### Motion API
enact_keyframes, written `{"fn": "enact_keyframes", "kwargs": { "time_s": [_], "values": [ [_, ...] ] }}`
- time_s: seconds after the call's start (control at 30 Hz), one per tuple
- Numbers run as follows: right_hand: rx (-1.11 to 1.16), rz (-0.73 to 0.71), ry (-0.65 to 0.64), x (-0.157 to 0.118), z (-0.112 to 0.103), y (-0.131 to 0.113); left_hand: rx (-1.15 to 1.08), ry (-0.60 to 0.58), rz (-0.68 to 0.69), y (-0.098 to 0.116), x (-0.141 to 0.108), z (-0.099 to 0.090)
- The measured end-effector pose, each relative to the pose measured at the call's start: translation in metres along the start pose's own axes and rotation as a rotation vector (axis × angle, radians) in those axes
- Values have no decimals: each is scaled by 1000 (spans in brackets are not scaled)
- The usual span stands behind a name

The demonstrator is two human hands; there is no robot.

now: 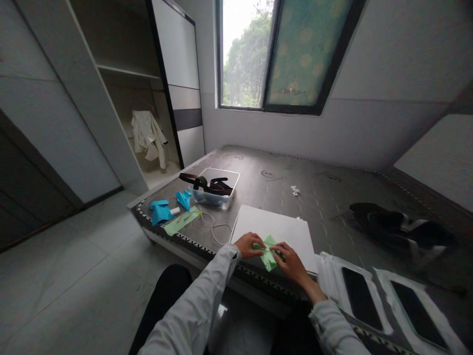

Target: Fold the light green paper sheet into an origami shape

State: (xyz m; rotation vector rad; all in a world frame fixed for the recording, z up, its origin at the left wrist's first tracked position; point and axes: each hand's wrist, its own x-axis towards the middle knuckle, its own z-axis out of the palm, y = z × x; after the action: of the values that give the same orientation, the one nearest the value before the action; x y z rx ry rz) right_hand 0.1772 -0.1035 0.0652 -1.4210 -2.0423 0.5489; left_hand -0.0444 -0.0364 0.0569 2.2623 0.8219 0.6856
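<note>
A piece of folded light-green paper (270, 260) lies on a flat white board or box (291, 228), close to its near edge. My left hand (250, 245) grips the paper's left side, with its fingers bent and pressed together. From the right, my right hand (290, 261) pinches the paper near its middle. The fingertips of both hands almost meet over the folds and hide part of them. Whether the white thing is a board or a closed box, I cannot tell.
Left of the white board stands a clear plastic box (214, 198) with dark straps in it. Blue folded papers (160, 213), a green paper strip (181, 222) and a white cable (212, 224) lie nearby. To the right are two phone-like dark slabs (362, 297) and a black bag-like object (388, 224).
</note>
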Motion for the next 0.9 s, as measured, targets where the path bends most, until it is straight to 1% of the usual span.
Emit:
{"fn": "enact_keyframes", "kwargs": {
  "time_s": [0.07, 0.1, 0.17, 0.23, 0.33, 0.37, 0.5, 0.6, 0.63, 0.7, 0.8, 0.9],
  "values": [
    [73, 13, -61, -1, -6, 1, -42, -53, 30, -1, 0, -5],
    [97, 26, -79, -1, -8, 1, -56, -68, 23, -2, 0, -6],
    [128, 51, -100, 0, -12, 2, -94, -67, -40, -2, 1, -6],
    [133, 81, -88, 1, -13, 2, -157, -11, -153, -1, 2, -2],
    [114, 136, -39, 4, -10, -1, -243, 139, -309, 3, 2, 3],
    [101, 149, -26, 5, -8, -3, -257, 169, -334, 4, 2, 5],
    [23, 167, 16, 7, -2, -10, -279, 221, -382, 9, 3, 6],
    [-38, 152, 49, 6, 1, -15, -179, 306, -395, 9, 4, 6],
    [-64, 142, 48, 5, 2, -16, -132, 314, -384, 8, 4, 6],
    [-129, 130, 32, 4, 4, -20, -67, 286, -359, 6, 5, 8],
    [-252, 116, 22, 0, 6, -28, -52, 220, -340, 4, 5, 10],
    [-382, 28, -5, -4, 9, -39, -60, 201, -338, 2, 5, 9]
  ]
}}
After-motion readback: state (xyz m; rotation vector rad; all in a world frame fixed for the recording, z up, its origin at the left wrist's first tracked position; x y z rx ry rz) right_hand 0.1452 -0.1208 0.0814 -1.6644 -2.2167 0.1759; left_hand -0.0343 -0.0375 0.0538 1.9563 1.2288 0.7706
